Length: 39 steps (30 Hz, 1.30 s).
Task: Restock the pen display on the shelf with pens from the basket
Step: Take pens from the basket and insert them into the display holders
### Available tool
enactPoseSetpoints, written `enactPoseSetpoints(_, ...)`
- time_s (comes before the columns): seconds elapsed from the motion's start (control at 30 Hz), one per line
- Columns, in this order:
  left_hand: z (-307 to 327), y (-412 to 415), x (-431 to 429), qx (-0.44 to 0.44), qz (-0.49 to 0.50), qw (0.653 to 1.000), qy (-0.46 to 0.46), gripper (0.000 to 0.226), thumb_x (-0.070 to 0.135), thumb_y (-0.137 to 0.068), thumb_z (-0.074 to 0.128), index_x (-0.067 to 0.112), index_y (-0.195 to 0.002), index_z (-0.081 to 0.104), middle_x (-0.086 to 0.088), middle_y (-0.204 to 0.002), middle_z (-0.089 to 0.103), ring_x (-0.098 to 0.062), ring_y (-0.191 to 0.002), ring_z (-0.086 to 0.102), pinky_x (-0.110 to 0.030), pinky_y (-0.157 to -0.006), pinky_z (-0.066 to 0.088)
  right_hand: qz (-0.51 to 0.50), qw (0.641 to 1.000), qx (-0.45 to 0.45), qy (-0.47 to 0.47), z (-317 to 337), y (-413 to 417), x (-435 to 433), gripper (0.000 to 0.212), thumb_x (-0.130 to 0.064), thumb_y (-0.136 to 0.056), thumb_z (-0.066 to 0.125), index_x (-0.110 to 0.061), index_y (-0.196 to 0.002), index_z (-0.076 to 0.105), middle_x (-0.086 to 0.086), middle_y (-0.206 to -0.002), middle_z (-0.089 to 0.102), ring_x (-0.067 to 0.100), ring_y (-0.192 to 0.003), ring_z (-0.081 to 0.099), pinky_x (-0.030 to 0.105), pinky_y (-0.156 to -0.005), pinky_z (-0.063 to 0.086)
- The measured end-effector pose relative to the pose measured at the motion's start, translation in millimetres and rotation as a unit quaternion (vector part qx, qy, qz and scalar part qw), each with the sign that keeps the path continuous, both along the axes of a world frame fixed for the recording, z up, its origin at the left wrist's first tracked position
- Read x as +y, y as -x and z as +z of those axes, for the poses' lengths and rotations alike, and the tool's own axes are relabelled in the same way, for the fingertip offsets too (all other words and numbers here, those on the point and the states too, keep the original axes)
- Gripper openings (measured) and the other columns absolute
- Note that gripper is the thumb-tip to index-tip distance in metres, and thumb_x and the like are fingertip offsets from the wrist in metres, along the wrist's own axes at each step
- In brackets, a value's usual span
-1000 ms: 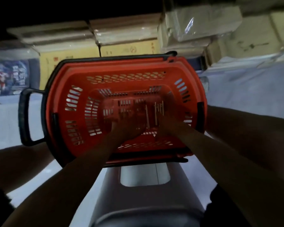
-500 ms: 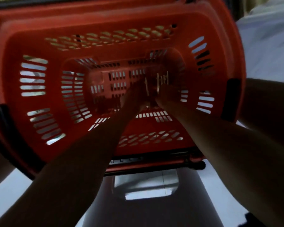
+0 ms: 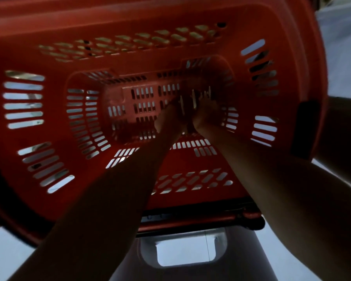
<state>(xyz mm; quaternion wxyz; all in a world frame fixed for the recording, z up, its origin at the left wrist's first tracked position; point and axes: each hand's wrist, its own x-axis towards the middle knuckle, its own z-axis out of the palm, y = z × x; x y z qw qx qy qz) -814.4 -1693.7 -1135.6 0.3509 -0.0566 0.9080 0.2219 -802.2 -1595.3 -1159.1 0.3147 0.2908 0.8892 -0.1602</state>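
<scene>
Though dim, slotted plastic basket (image 3: 130, 63), slim pens (image 3: 194, 101)

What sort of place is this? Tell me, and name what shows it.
Probably a shop or its stockroom, though little shows: a red slotted shopping basket, pale pens at its bottom, and what looks like a grey plastic stool under it.

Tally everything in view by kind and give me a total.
Red basket: 1
Hands: 2, left hand and right hand
Pale pens: at least 3, too dim to count more
Grey plastic stand: 1
Total: at least 7
</scene>
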Motion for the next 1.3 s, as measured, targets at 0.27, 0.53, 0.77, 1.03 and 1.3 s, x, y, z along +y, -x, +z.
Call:
enactPoseSetpoints(0.27, 34.0, 9.4, -19.0, -0.035, 0.039, 0.999, 0.000, 0.047, 0.049, -0.098, 0.063, 0.023, -0.138, 0.061, -0.006, -0.122, 0.071, -0.024, -0.102, 0.068, -0.030, -0.073, 0.047, 0.082, 0.996, 0.024, -0.039, 62.2, -5.2, -7.0, 0.038, -0.026, -0.108, 0.050, -0.003, -0.137, 0.057, 0.019, -0.139, 0.060, 0.035, -0.131, 0.057, 0.044, -0.108, 0.044)
enactPoseSetpoints(0.53, 135.6, 23.5, -63.1, -0.005, 0.115, 0.993, -0.005, 0.033, 0.047, -0.085, 0.075, 0.016, -0.073, 0.075, -0.004, -0.073, 0.072, -0.024, -0.081, 0.074, -0.028, -0.061, 0.046, 0.065, 0.982, 0.171, -0.034, 178.5, -8.3, -14.9, 0.046, -0.045, -0.107, 0.047, -0.008, -0.095, 0.070, 0.019, -0.094, 0.073, 0.042, -0.090, 0.071, 0.043, -0.073, 0.053)
enactPoseSetpoints(0.77, 250.7, 20.2, -98.3, 0.093, 0.122, 0.984, -0.088, 0.025, 0.042, -0.082, 0.080, 0.022, -0.096, 0.082, -0.001, -0.092, 0.079, -0.016, -0.093, 0.074, -0.029, -0.080, 0.055, 0.085, 0.982, 0.167, -0.022, 281.4, -6.7, -26.7, 0.032, -0.039, -0.097, 0.058, -0.013, -0.109, 0.074, 0.014, -0.106, 0.074, 0.038, -0.103, 0.071, 0.039, -0.082, 0.056)
enactPoseSetpoints(1.03, 344.1, -7.8, -139.8, 0.137, 0.159, 0.946, -0.247, 0.011, 0.005, -0.088, 0.074, 0.004, -0.077, 0.071, 0.002, -0.056, 0.069, -0.016, -0.056, 0.063, -0.033, -0.061, 0.053, 0.015, 0.946, 0.285, 0.155, 368.5, -39.4, -29.4, 0.021, -0.026, -0.104, 0.050, -0.013, -0.097, 0.065, 0.006, -0.078, 0.065, 0.035, -0.080, 0.067, 0.034, -0.063, 0.037)
enactPoseSetpoints(1.3, 378.8, -59.9, -163.5, 0.129, 0.256, 0.874, -0.392, 0.017, 0.009, -0.100, 0.062, -0.002, -0.094, 0.074, -0.013, -0.079, 0.073, -0.024, -0.072, 0.068, -0.031, -0.069, 0.056, -0.137, 0.884, 0.277, 0.351, 405.3, -71.0, -36.8, 0.023, -0.014, -0.105, 0.048, -0.017, -0.088, 0.063, 0.003, -0.081, 0.064, 0.018, -0.065, 0.065, 0.043, -0.073, 0.060)
